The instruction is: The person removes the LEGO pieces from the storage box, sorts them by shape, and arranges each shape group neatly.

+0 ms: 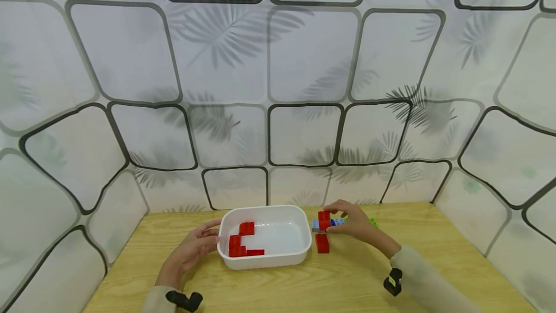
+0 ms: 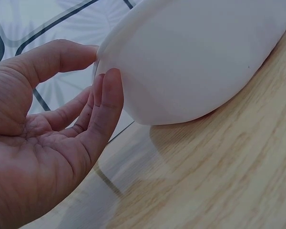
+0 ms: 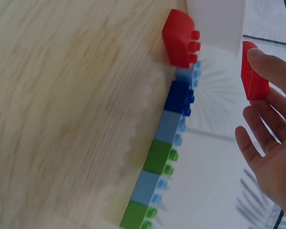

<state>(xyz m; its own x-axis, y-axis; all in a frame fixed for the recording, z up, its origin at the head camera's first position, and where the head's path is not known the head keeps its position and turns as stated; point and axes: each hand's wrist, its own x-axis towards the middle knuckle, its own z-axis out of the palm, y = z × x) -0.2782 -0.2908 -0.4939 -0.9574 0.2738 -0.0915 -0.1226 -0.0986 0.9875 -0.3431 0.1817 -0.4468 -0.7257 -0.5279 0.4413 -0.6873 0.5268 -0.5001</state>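
On the left, my left hand (image 1: 193, 251) touches the end of a white rectangular box (image 1: 278, 261), its fingers loosely bent; in the left wrist view the fingertips meet the box's rim and outer wall (image 2: 181, 71). Several red toy bricks (image 1: 246, 228) lie inside at the box's left. To the right of the box, my right hand (image 1: 354, 221) pinches a red toy brick (image 1: 324, 220) between thumb and fingers, held up off the table in the right wrist view. Another red brick (image 1: 322, 243), with studs and a curved face, lies on the table below that hand.
Behind the right hand runs a row of light blue, dark blue (image 3: 177, 96) and green (image 3: 158, 156) studded bricks on the wooden table (image 1: 278, 289). A white patterned curtain (image 1: 304, 134) stands around the table's back and sides.
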